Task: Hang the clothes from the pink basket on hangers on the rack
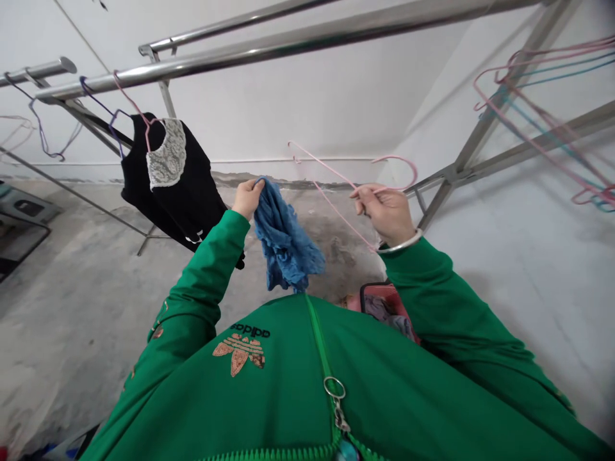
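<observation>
Blue cloth (286, 240), one, pinched and hanging from closed left hand (247, 198); one pink wire hanger (327, 168) gripped in right hand (387, 214); one black garment (189, 192) hanging beyond, from steel rail (288, 48).

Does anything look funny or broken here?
Yes, the bottom of the white wall looks chipped, with a rough, dark strip along it. The concrete floor below has a dark, blotchy patch, which might be damp, but I can't tell.

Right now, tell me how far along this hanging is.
Done: the black top hangs on a hanger from the rail. In hand: the left hand holds a blue cloth, the right hand a pink hanger. Remaining: the cloth isn't hung yet; more hangers wait on the right.
</observation>
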### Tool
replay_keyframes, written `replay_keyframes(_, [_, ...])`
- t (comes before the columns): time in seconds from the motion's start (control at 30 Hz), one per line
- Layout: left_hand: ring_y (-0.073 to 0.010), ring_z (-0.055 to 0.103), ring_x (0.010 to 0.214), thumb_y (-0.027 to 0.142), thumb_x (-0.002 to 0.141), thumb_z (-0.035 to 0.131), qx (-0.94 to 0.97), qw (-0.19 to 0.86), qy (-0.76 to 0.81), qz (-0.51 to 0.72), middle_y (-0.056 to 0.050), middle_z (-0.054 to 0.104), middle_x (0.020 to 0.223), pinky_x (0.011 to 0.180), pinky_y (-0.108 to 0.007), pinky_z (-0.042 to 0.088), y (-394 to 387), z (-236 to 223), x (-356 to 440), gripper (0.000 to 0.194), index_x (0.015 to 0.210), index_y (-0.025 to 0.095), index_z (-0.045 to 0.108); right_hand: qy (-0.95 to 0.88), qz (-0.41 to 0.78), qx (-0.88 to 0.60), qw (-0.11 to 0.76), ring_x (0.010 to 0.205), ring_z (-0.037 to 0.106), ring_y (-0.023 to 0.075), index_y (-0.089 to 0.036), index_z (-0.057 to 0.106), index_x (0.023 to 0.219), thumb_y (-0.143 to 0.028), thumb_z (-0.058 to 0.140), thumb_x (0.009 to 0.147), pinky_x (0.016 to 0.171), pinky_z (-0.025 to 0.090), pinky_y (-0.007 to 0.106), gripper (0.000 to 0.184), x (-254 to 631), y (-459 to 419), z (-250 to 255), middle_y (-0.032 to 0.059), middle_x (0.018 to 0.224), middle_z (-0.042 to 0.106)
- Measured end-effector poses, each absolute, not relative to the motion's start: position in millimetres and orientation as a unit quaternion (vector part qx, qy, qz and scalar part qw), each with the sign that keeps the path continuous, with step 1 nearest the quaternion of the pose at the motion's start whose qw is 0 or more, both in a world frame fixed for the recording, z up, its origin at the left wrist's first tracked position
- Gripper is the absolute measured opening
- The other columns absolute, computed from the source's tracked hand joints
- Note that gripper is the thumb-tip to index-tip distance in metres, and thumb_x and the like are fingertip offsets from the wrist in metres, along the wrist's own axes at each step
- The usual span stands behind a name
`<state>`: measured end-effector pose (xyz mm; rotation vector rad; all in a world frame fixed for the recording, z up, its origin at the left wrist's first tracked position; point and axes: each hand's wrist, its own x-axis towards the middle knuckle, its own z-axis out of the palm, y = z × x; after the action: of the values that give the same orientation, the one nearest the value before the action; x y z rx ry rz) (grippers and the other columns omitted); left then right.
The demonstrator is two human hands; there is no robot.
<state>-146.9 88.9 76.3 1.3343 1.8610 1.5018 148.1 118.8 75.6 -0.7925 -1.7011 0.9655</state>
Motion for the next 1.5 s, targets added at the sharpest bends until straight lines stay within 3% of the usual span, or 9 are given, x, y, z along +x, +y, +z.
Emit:
replay_keyframes(0.17, [-0.0069,0.022,0.045,0.030,0.082,0.058,0.462,0.173,0.687,0.534,0.006,0.023,0.047,0.045,-0.024,0.018,87.4,77.3,-154.9,0.041,0.049,0.019,0.037,-0.697,0.507,-0.306,0.405,0.044,0.042,0.0095,-0.019,0.066,0.075,-0.057,0.059,0.083,0.044,0.031,0.025,0.040,177.7,78.0,81.5,-0.0015,0.048,0.048])
replay_keyframes(0.4, [-0.0105,0.035,0.051,0.037,0.083,0.059,0.546,0.004,0.750,0.374,0.002,0.035,0.053,0.050,-0.027,0.024,75.8,82.7,-161.2,0.045,0.047,0.018,0.041,-0.734,0.525,-0.292,0.316,0.048,0.043,0.0095,-0.017,0.065,0.076,-0.058,0.055,0.084,0.048,0.034,0.024,0.042,170.7,60.0,69.7,-0.0021,0.049,0.048])
replay_keyframes(0.6, [-0.0192,0.057,0.074,0.042,0.085,0.058,0.630,-0.057,0.737,0.238,-0.005,0.057,0.072,0.063,-0.028,0.038,59.6,84.6,-119.1,0.036,0.058,0.019,0.060,-0.724,0.531,-0.278,0.340,0.047,0.042,0.0087,-0.016,0.061,0.071,-0.064,0.050,0.082,0.051,0.036,0.024,0.051,98.5,68.6,41.4,-0.0037,0.048,0.046])
replay_keyframes(0.87, [-0.0259,0.059,0.091,0.035,0.092,0.047,0.726,-0.052,0.677,0.109,-0.011,0.060,0.097,0.073,-0.033,0.042,42.5,89.1,-88.3,0.028,0.087,0.016,0.067,-0.682,0.573,-0.226,0.394,0.045,0.035,0.0084,-0.018,0.054,0.070,-0.071,0.052,0.078,0.048,0.029,0.025,0.054,54.7,111.4,26.3,-0.0058,0.046,0.040])
replay_keyframes(1.03, [-0.0258,0.057,0.100,0.034,0.093,0.047,0.726,-0.053,0.669,0.151,-0.010,0.058,0.100,0.083,-0.035,0.042,44.4,99.4,-98.4,0.023,0.091,0.018,0.063,-0.758,0.441,-0.184,0.444,0.066,0.050,0.0121,-0.019,0.059,0.079,-0.062,0.050,0.085,0.071,0.042,0.029,0.044,72.3,132.0,51.3,0.0005,0.066,0.056])
replay_keyframes(1.13, [-0.0231,0.061,0.090,0.033,0.095,0.042,0.685,-0.059,0.708,0.161,-0.008,0.060,0.091,0.076,-0.031,0.043,43.2,103.2,-103.7,0.024,0.089,0.018,0.060,-0.763,0.271,-0.215,0.546,0.098,0.050,0.0180,-0.020,0.059,0.101,-0.050,0.057,0.087,0.097,0.035,0.035,0.033,86.4,121.4,53.1,0.0070,0.099,0.062])
replay_keyframes(1.2, [-0.0216,0.061,0.088,0.034,0.095,0.042,0.663,-0.076,0.717,0.201,-0.007,0.060,0.089,0.076,-0.029,0.042,40.3,106.5,-109.5,0.025,0.088,0.017,0.057,-0.758,0.211,-0.250,0.565,0.099,0.048,0.0203,-0.020,0.057,0.103,-0.043,0.056,0.088,0.097,0.034,0.038,0.027,95.1,103.5,36.8,0.0098,0.102,0.059])
replay_keyframes(1.33, [-0.0175,0.059,0.082,0.039,0.096,0.041,0.677,-0.086,0.676,0.278,-0.005,0.059,0.081,0.073,-0.027,0.041,31.9,114.1,-117.6,0.027,0.086,0.018,0.056,-0.834,0.225,-0.332,0.379,0.087,0.052,0.0233,-0.018,0.058,0.092,-0.038,0.047,0.091,0.082,0.041,0.038,0.024,94.4,67.8,-26.8,0.0113,0.087,0.060])
replay_keyframes(1.5, [-0.0154,0.055,0.071,0.040,0.095,0.043,0.721,-0.086,0.614,0.309,-0.003,0.055,0.071,0.065,-0.027,0.039,21.4,122.4,-109.5,0.028,0.078,0.019,0.054,-0.834,0.213,-0.419,0.289,0.113,0.047,0.0336,-0.007,0.053,0.119,-0.038,0.064,0.077,0.095,0.040,0.045,0.053,65.9,77.9,-86.4,0.0231,0.126,0.052])
